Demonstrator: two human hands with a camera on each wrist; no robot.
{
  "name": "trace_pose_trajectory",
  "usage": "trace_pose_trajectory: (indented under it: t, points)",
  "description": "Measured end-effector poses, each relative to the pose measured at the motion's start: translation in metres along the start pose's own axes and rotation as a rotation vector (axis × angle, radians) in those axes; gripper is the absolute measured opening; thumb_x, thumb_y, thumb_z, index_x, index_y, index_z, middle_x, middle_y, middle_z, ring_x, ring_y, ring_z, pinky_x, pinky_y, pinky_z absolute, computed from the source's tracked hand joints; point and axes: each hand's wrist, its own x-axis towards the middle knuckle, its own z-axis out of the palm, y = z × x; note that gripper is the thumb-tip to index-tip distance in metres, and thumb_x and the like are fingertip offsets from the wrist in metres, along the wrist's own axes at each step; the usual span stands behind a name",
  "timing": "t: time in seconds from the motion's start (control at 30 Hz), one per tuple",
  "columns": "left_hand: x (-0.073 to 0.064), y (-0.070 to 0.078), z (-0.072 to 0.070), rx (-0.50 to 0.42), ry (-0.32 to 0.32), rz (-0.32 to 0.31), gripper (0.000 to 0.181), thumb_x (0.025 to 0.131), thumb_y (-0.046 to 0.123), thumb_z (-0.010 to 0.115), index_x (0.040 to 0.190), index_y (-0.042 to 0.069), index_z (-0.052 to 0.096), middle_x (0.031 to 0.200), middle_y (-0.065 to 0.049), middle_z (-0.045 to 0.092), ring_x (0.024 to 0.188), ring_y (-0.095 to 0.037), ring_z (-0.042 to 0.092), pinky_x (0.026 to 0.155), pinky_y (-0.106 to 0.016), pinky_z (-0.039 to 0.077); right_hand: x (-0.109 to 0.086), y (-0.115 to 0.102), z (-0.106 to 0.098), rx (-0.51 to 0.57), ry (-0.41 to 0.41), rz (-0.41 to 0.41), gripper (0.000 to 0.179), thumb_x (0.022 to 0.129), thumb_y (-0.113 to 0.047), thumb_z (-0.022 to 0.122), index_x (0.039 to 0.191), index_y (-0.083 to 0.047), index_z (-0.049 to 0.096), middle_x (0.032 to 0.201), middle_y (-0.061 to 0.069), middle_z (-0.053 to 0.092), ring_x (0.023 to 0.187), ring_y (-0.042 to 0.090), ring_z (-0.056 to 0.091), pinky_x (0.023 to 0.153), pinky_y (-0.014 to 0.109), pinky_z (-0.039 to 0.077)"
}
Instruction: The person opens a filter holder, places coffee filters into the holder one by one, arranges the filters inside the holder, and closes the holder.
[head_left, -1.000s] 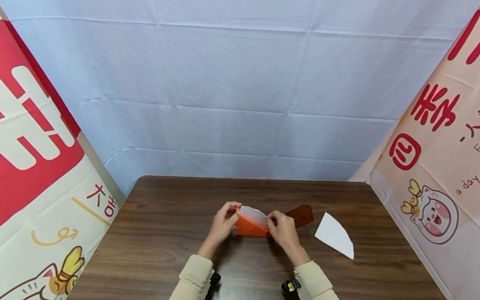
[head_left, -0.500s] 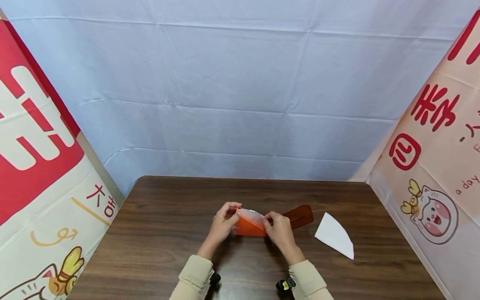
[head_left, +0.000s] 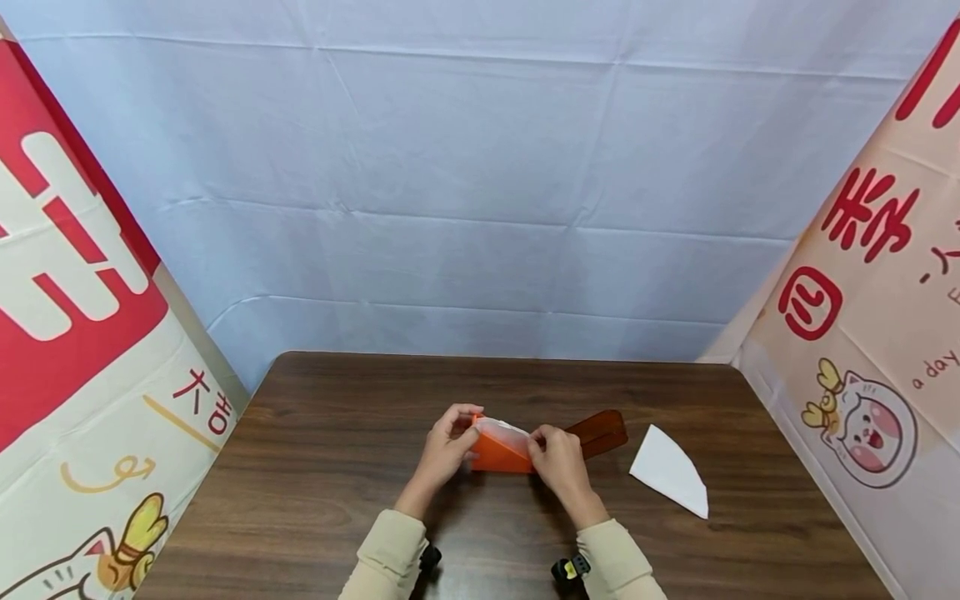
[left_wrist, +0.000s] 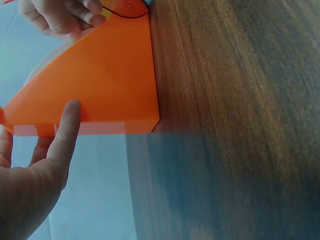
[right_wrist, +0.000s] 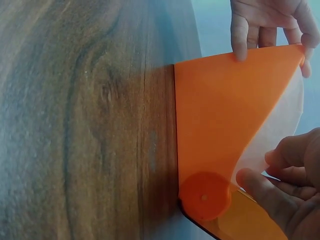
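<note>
An orange, see-through filter paper holder (head_left: 497, 456) stands upright on the table, its slanted top open. White cone filter papers (right_wrist: 272, 131) sit inside, their curved edge showing above the slanted rim. My left hand (head_left: 444, 450) holds the holder's left end, with one finger along its side wall in the left wrist view. With thumb and fingers, my right hand (head_left: 561, 465) pinches the papers near the holder's right end. The holder's brownish-orange lid (head_left: 603, 432) is swung out to the right on a round pivot (right_wrist: 204, 197). The papers' lower part is hidden behind the orange wall.
Right of the lid, a white fan-shaped filter paper (head_left: 671, 473) lies flat on the dark wooden table (head_left: 322, 475). A pale cloth (head_left: 480, 200) hangs behind the table, and printed cloths hang at both sides.
The papers have sunk lower in the holder, and my right hand has shifted slightly left along the rim. My left hand and the holder have stayed in place.
</note>
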Motion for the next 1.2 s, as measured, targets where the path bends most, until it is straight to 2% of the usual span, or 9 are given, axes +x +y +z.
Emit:
trace_pose_trajectory:
  t: [0.4,0.53,0.67,0.8,0.97,1.07,1.2]
  points:
    - [0.000,0.000,0.000,-0.007,-0.002,0.001,0.026,0.090,0.002,0.056,0.115,0.007,0.058,0.107,-0.014,0.057,0.093,-0.032,0.058,0.069,-0.057,0.050,0.001,-0.001,-0.004,0.005,-0.023,0.021,0.005,0.078,-0.005,0.071,0.077,-0.006,0.066,0.068,0.003,0.062,0.055,0.013,0.050,0.051,0.028,0.045]
    - [0.000,0.000,0.000,-0.006,-0.001,0.000,0.027,0.089,0.001,0.055,0.116,0.007,0.058,0.107,-0.016,0.057,0.094,-0.034,0.057,0.069,-0.057,0.050,0.002,-0.007,-0.013,0.013,-0.101,0.028,0.007,0.080,-0.008,0.072,0.084,-0.004,0.067,0.074,0.004,0.061,0.062,0.015,0.053,0.057,0.031,0.047]
    - [0.000,0.000,0.000,-0.019,-0.001,0.000,0.028,0.089,0.000,0.055,0.116,0.006,0.057,0.107,-0.017,0.057,0.095,-0.037,0.057,0.069,-0.059,0.049,0.007,-0.017,-0.027,-0.006,-0.197,0.010,0.018,0.081,-0.012,0.072,0.095,-0.002,0.067,0.085,0.010,0.061,0.072,0.022,0.055,0.064,0.037,0.049]
    - [-0.001,0.000,0.000,-0.025,-0.006,0.001,0.028,0.089,-0.001,0.054,0.116,0.005,0.057,0.107,-0.017,0.056,0.095,-0.038,0.056,0.070,-0.059,0.048,0.010,-0.027,-0.041,-0.077,-0.287,-0.025,0.031,0.081,-0.018,0.073,0.107,-0.003,0.065,0.100,0.013,0.061,0.078,0.024,0.059,0.067,0.041,0.051]
    - [0.000,-0.001,0.000,-0.012,-0.008,0.004,0.028,0.089,-0.001,0.054,0.116,0.006,0.057,0.107,-0.017,0.056,0.093,-0.034,0.057,0.069,-0.056,0.050,0.013,-0.038,-0.054,-0.257,-0.417,-0.090,0.045,0.077,-0.025,0.076,0.115,-0.006,0.062,0.110,0.017,0.058,0.091,0.033,0.056,0.072,0.048,0.049]
    - [0.000,0.000,0.000,-0.005,-0.006,0.006,0.028,0.089,0.000,0.055,0.116,0.006,0.057,0.106,-0.016,0.057,0.093,-0.033,0.057,0.068,-0.056,0.051,0.015,-0.042,-0.057,-0.335,-0.451,-0.128,0.049,0.075,-0.027,0.078,0.116,-0.006,0.061,0.113,0.018,0.056,0.098,0.037,0.052,0.075,0.052,0.046]
    - [0.000,-0.001,0.000,-0.004,-0.005,0.009,0.028,0.089,0.000,0.055,0.116,0.006,0.057,0.106,-0.016,0.057,0.092,-0.033,0.058,0.067,-0.055,0.051,0.017,-0.043,-0.058,-0.351,-0.458,-0.139,0.048,0.075,-0.027,0.078,0.116,-0.007,0.062,0.113,0.018,0.056,0.098,0.037,0.053,0.076,0.053,0.046]
